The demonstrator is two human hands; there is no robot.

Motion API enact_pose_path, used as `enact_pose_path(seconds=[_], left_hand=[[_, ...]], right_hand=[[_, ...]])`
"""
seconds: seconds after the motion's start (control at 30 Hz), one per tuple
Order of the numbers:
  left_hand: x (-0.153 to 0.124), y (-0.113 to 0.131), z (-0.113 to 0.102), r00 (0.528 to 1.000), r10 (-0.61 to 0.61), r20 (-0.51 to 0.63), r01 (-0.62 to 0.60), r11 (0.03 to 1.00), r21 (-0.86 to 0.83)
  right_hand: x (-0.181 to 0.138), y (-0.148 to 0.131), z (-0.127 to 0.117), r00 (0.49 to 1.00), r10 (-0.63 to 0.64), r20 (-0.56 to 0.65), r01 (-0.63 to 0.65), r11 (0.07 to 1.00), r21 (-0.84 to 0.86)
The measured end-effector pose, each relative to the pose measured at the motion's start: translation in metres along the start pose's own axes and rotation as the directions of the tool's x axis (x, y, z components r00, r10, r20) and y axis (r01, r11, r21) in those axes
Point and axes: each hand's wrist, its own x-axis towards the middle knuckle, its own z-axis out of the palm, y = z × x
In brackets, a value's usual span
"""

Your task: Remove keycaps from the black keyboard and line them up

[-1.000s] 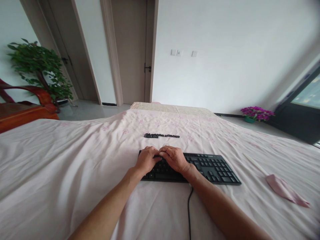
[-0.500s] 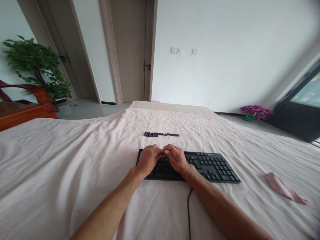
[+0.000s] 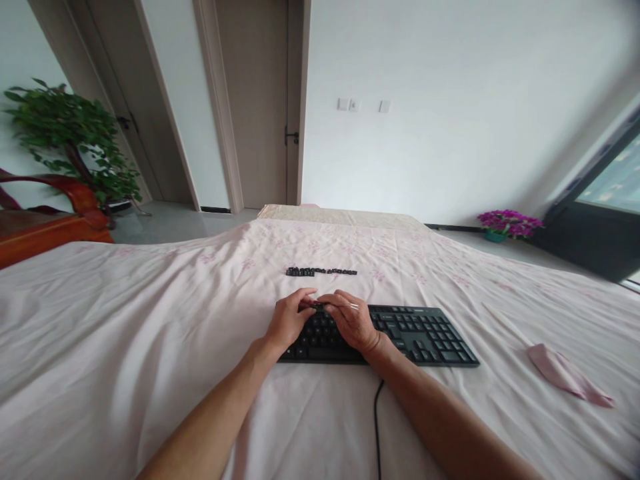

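Note:
A black keyboard (image 3: 420, 333) lies on the cloth in front of me, its cable running toward me. Over its left part is my left hand (image 3: 293, 319), thumb and index finger apart at the upper rows; whether a small key sits between the other fingers is hard to make out. Close beside it, my right hand (image 3: 350, 320) is closed round a thin, shiny wire-like tool (image 3: 355, 306), fingertips down at the top rows. Much of the tool and the keys below is hidden by my fingers. Beyond the keyboard, loose black keycaps (image 3: 301, 272) lie in a line.
A pale floral cloth (image 3: 200, 320) with wrinkles covers the surface. On the right lie a thin pale stick (image 3: 503, 322) and a folded pink cloth (image 3: 570, 375). Past the far edge are a wooden chair (image 3: 75, 200), a leafy plant (image 3: 65, 127) and purple flowers (image 3: 510, 223).
My hands have parted slightly, the left thumb and index finger spreading. The wire-like tool has tilted and shows along the right fingers. The view has shifted a little.

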Motion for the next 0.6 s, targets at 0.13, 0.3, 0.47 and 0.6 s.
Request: enact_pose_path(seconds=[0.13,0.3,0.47,0.6], left_hand=[[0.004,-0.009,-0.009,0.993,-0.065,-0.095,0.057,0.995,-0.080],[0.008,-0.013,-0.016,0.979,-0.133,-0.157,0.098,0.972,-0.214],[0.009,-0.017,-0.018,0.974,-0.160,-0.158,0.115,0.959,-0.258],[0.009,-0.019,-0.020,0.975,-0.152,-0.164,0.109,0.964,-0.243]], right_hand=[[0.000,-0.004,0.000,0.987,-0.110,0.117,0.129,0.976,-0.174],[0.000,-0.008,0.005,0.899,-0.188,0.395,0.286,0.936,-0.206],[0.001,-0.008,0.005,0.889,-0.159,0.430,0.239,0.961,-0.138],[0.000,-0.006,0.004,0.882,-0.159,0.443,0.235,0.964,-0.122]])
